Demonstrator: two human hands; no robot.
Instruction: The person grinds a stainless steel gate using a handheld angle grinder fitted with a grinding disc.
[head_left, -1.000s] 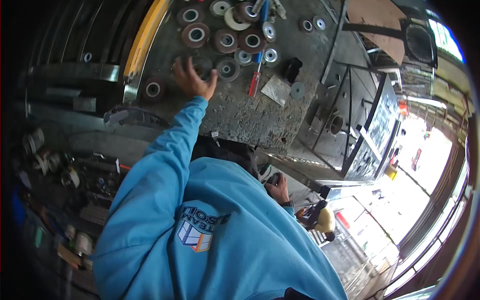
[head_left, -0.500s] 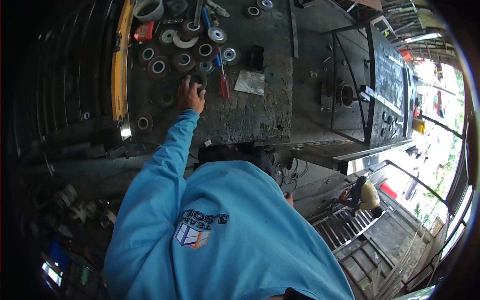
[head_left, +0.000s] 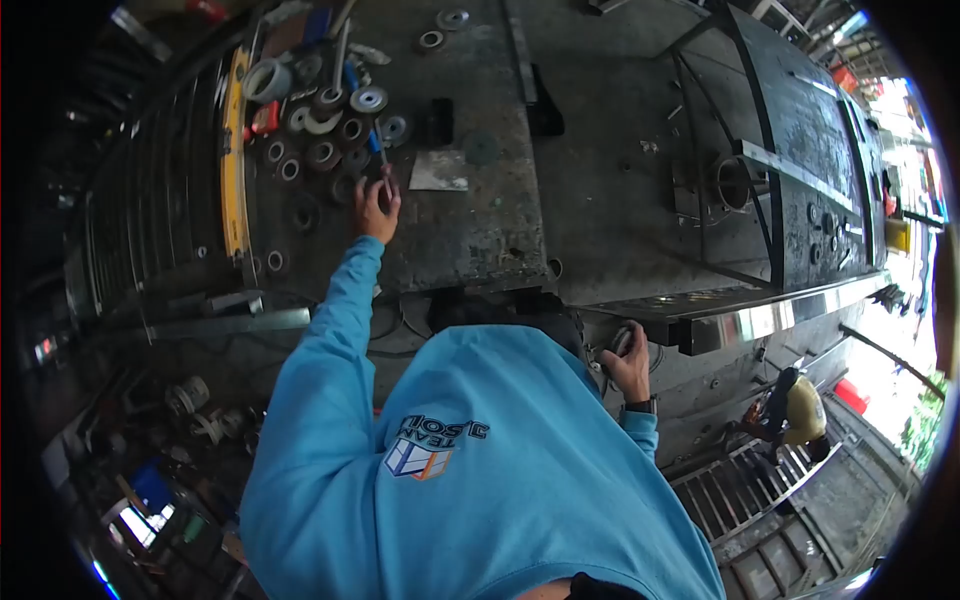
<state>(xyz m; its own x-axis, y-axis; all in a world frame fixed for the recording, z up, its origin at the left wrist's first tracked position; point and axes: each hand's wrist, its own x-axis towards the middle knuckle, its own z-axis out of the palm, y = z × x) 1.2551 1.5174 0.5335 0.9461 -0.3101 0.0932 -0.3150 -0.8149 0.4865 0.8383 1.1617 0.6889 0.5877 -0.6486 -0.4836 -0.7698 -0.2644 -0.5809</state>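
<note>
My left hand point(head_left: 376, 208) is closed at the red handle of a screwdriver point(head_left: 386, 172), whose shaft points away across the dark workbench point(head_left: 460, 235). Several round discs with metal centres, one of them a dark disc point(head_left: 323, 154), lie just beyond and left of this hand. To its right are a grey metal plate point(head_left: 438, 171) and a dark round disc point(head_left: 481, 148). Beside my body, past the bench's near edge, my right hand point(head_left: 628, 370) is wrapped round a dark object point(head_left: 622, 342), partly hidden by the fingers.
A yellow level point(head_left: 232, 160) lies along the bench's left side. Near it are a red tape measure point(head_left: 265, 118) and a round container point(head_left: 268, 80). Metal frames point(head_left: 810, 170) stand at the right. A person point(head_left: 800, 410) crouches at the lower right.
My left hand has moved from a disc to the screwdriver handle. My right hand, earlier mostly hidden beside my body, now shows with a dark object. The view has shifted.
</note>
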